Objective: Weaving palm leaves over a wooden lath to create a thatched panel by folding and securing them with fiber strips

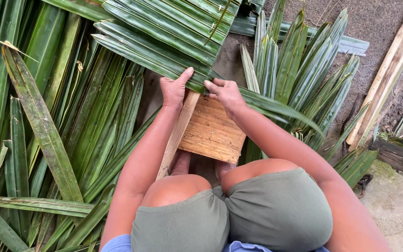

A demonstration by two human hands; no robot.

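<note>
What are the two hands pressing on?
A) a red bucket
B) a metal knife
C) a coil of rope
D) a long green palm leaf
D: the left hand and right hand both rest on a long green palm leaf lying across the top edge of a brown wooden board, in front of the person's knees.

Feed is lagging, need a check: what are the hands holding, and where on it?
Both the left hand and right hand grip a long green palm leaf at its lower edge, over the wooden board.
</note>
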